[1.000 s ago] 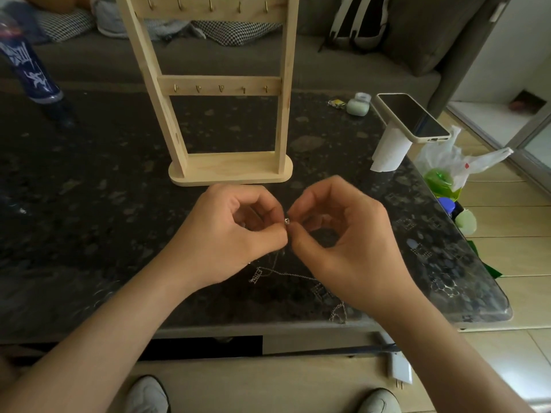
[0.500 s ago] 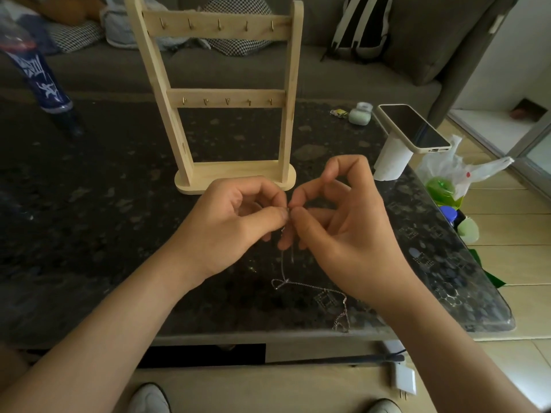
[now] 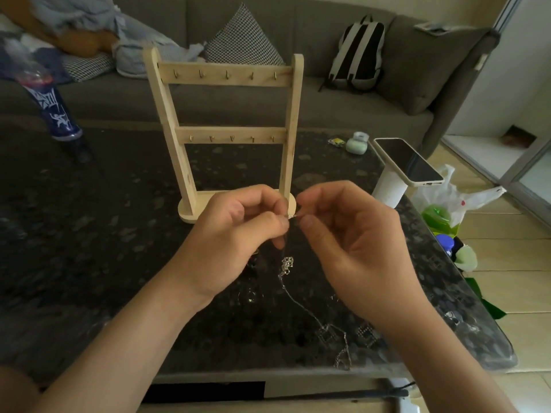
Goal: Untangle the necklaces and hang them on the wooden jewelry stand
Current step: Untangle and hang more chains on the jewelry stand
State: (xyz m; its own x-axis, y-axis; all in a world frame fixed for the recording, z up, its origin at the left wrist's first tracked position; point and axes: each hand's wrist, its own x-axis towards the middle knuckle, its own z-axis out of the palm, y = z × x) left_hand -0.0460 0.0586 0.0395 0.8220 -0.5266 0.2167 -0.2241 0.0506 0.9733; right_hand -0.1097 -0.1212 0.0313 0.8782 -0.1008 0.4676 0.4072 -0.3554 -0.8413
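Head view — left hand (image 3: 238, 234) and right hand (image 3: 351, 242) are pinching fine silver chain necklace (image 3: 287, 265) by its top end; likely feather-light, limp, dangling below.

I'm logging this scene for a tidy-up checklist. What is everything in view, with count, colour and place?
wooden jewelry stand: one, pale wood, mid-table, hooks bare
necklaces: count unclear, silver, dangling from the hands to the table's near edge
table: one, dark speckled, foreground
phone: one, pale case, atop the roll
roll: one, white, table's right edge
small case: one, pale green, behind the phone
bottle: one, blue, table's far left
sofa: one, grey, behind the table
backpack: one, black and white, on the sofa
plastic bag: one, white, floor right of the table
left hand: one, pinches the necklaces' top end
right hand: one, pinches the same end
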